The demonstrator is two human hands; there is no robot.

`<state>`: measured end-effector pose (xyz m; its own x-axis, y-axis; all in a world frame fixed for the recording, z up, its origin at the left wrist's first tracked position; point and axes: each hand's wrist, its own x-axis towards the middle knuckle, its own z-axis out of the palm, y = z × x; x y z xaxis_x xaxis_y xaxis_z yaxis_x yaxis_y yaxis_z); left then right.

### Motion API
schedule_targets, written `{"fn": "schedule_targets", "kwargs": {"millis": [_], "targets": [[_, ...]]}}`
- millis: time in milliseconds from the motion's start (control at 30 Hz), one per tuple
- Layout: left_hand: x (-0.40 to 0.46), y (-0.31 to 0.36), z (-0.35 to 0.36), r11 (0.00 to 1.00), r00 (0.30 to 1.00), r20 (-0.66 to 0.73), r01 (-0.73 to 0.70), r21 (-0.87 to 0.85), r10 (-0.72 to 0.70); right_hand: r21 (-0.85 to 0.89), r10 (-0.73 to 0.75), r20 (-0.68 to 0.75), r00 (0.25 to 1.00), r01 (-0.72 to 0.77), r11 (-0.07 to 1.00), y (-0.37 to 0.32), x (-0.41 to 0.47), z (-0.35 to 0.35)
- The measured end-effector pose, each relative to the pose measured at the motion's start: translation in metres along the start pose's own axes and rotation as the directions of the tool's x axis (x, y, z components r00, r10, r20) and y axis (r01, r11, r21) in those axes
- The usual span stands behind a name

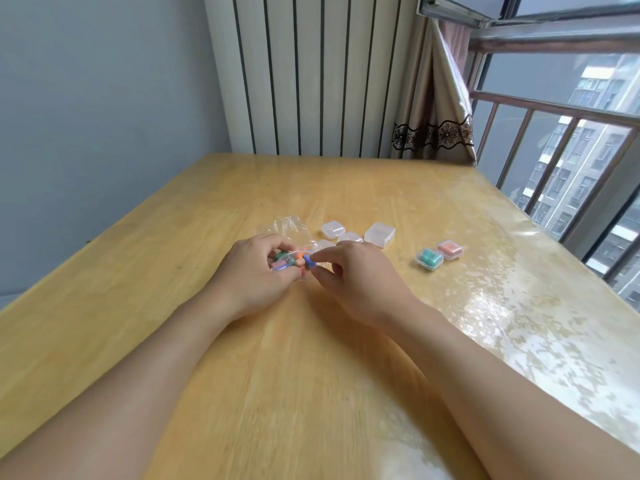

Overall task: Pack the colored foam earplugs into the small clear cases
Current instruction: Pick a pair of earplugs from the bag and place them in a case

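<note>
Now mid-pick: left hand (258, 271) gripping bag (289, 230) of earplugs (287, 263), right hand (360, 277) pinching blue plug (309, 261); next, into an empty case (333, 229).

We see a pale wooden table (242, 188), its grain smooth, under a glossy clear film that glares at the right; the cases (379, 233) are frosted plastic; the bag (289, 226) is thin, crinkled plastic; the earplugs (285, 261) look matt foam.

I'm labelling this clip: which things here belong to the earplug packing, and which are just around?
Job: plastic bag of earplugs, blue earplug, empty cases, teal-filled case, pink-filled case, left hand, right hand.
Around: table, radiator, curtain.
</note>
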<state>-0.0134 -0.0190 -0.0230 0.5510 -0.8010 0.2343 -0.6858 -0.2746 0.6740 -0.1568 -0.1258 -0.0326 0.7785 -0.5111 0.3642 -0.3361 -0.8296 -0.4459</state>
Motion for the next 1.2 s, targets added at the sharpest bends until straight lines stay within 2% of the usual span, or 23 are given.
{"fn": "schedule_targets", "kwargs": {"millis": [100, 300, 433, 533, 633, 867, 1100, 1200], "targets": [[0.002, -0.002, 0.003, 0.996, 1.000, -0.007, 0.016, -0.091, -0.017, 0.015, 0.008, -0.009, 1.000, -0.008, 1.000, -0.001, 0.001, 0.002], [0.003, -0.006, 0.011, 0.992, 0.999, 0.015, 0.047, -0.116, -0.046, 0.002, 0.019, -0.005, 1.000, -0.019, 1.000, -0.004, -0.001, 0.002], [0.002, -0.005, 0.014, 0.996, 0.998, 0.006, 0.064, -0.070, -0.064, -0.045, 0.043, 0.016, 0.999, -0.043, 0.998, -0.003, -0.001, 0.004], [0.001, -0.003, 0.016, 1.000, 0.999, -0.025, 0.026, -0.005, -0.026, -0.036, 0.074, 0.009, 0.997, -0.074, 0.997, -0.003, 0.000, 0.004], [0.001, -0.002, 0.019, 0.999, 0.999, -0.047, 0.016, -0.034, -0.018, -0.010, 0.080, 0.003, 0.997, -0.080, 0.997, -0.002, 0.001, 0.005], [0.001, 0.004, 0.018, 0.999, 0.981, -0.191, -0.010, 0.050, 0.019, -0.022, 0.062, -0.022, 0.998, -0.063, 0.998, -0.006, 0.000, 0.004], [-0.003, 0.011, 0.019, 0.995, 0.983, -0.177, -0.035, 0.088, 0.050, -0.051, 0.069, 0.015, 0.997, -0.068, 0.996, -0.006, 0.001, 0.004], [-0.001, 0.007, 0.020, 1.000, 0.989, -0.147, -0.014, 0.022, 0.017, -0.014, 0.100, 0.038, 0.994, -0.099, 0.995, -0.006, 0.003, 0.005]]}}
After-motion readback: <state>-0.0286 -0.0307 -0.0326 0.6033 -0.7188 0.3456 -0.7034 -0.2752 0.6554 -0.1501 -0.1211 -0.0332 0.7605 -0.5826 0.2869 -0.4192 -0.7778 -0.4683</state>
